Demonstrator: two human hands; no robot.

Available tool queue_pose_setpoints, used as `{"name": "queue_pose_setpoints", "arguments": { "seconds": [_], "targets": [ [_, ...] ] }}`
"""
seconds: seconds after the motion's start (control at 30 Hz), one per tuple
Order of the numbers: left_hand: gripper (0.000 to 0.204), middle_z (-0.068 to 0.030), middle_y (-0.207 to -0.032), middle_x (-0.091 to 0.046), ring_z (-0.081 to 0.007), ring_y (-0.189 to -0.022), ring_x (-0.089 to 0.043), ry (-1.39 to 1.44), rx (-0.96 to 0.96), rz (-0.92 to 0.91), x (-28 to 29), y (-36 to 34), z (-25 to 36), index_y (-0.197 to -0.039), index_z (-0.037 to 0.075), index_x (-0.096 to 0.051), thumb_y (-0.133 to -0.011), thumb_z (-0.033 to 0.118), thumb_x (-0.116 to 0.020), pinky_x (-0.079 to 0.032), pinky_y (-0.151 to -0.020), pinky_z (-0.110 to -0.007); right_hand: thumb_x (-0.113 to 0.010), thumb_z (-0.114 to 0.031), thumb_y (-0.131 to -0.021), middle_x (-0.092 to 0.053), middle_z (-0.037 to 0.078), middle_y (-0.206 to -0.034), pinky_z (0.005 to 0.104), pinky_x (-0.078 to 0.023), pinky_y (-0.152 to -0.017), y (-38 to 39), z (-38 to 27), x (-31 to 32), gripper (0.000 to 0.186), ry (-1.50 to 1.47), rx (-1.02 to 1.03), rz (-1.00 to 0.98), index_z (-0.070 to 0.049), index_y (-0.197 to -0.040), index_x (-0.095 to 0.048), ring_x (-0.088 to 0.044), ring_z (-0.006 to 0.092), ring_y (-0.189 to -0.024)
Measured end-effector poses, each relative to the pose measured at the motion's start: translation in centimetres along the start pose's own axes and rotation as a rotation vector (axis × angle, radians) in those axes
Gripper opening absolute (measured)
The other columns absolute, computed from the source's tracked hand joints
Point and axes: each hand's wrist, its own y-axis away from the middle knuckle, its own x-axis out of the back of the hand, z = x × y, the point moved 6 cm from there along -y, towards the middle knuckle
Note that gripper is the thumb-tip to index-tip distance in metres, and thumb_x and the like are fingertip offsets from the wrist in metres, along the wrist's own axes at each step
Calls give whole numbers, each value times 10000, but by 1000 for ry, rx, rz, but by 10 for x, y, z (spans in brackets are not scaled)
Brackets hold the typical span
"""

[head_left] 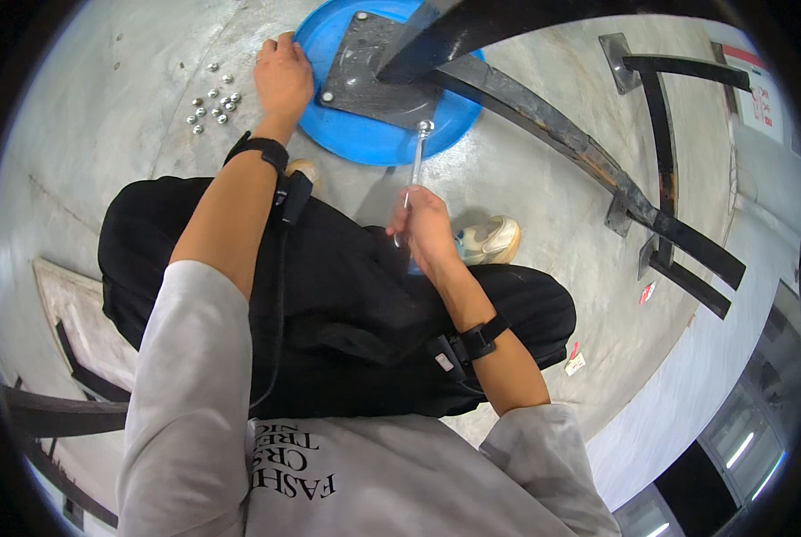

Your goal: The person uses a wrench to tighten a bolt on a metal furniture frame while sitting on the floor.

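We see a blue disc [356, 143] bearing a black plate [369, 76]. Our left hand [284, 79] sits at the disc's rim, fingers together; our right hand [427, 228] clamps its fingers on a silver wrench [417, 159], its head at the plate's near-right corner. Silver nuts [216, 112] lie farther left.

On my feed I see the bare right hand [426, 228] gripping a slim silver metal wrench [417, 166] at a square black metal plate [365, 67], the bare left hand [284, 76] beside a round blue disc [356, 148].
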Motion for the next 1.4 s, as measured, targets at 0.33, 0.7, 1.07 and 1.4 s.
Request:
{"name": "queue_pose_setpoints", "arguments": {
  "seconds": [0.33, 0.7, 1.07, 1.4],
  "targets": [
    [208, -173, -873, -551, -348, -823, -535, 32, 12, 21, -1, 4, -2, -998, 53, -565, -835, 148, -477, -437, -726, -428, -343, -189, -934, -458, 63, -665, 412, -488, -650, -13, 14, -23, 196, -180, -19, -57, -49, -868, -463, -483, 194, -605],
    [191, -163, -875, -554, -341, -825, -538, 27, 13, 50, -3, 3, -6, -977, 68, -573, -827, 154, -490, -443, -716, -433, -404, -238, -912, -376, 11, -572, 292, -392, -441, -14, 8, 2, 206, -119, -145, -45, -68, -804, -448, -375, 121, -456],
    [196, -156, -864, -557, -335, -817, -543, 55, 10, 56, -1, 3, -2, -984, 76, -579, -829, 160, -492, -442, -707, -428, -517, -293, -868, -320, -63, -478, 232, -277, -357, -19, -82, 73, 280, 923, 80, -5, -62, -709, -513, -267, 49, -364],
    [216, -171, -835, -555, -354, -794, -542, 54, 6, 54, -3, 3, -4, -1011, 66, -568, -846, 164, -468, -438, -708, -434, -419, -227, -906, -349, -37, -546, 225, -341, -430, 20, -18, 31, 195, 124, 26, 33, -69, -812, -483, -334, 65, -440]
  ]
}}
